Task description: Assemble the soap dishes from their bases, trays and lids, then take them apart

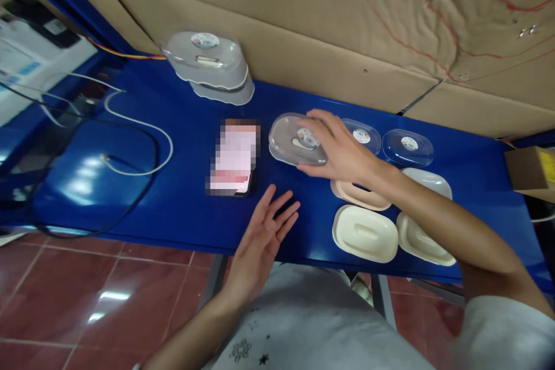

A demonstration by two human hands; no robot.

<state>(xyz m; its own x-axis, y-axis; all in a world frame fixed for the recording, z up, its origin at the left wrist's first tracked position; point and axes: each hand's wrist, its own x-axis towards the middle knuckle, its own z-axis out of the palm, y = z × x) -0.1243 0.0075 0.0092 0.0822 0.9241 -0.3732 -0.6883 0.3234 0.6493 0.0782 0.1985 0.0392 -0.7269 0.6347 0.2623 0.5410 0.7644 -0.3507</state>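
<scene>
My right hand (pixel 340 147) grips a lidded oval plastic box (pixel 286 141) from its right side, thumb at the near edge and fingers over the clear top with its round label. Fingers apart, my left hand (pixel 264 231) hovers near the table's front edge, holding nothing. Right of the gripped box lie a clear lid (pixel 362 136), partly behind my right hand, and another clear lid (pixel 408 147), both labelled. Nearer me are a peach oval tray (pixel 366 198), a cream tray (pixel 365 234), a second cream tray (pixel 418 243) and a whitish one (pixel 431 182), some partly covered by my right arm.
Stacked oval boxes (pixel 212 63) stand at the back left by the cardboard wall (pixel 260 11). A phone with a blurred screen (pixel 234 156) lies on the blue table (pixel 191 214). Cables (pixel 171 147) loop at the left; a cardboard box (pixel 529 173) is at the right.
</scene>
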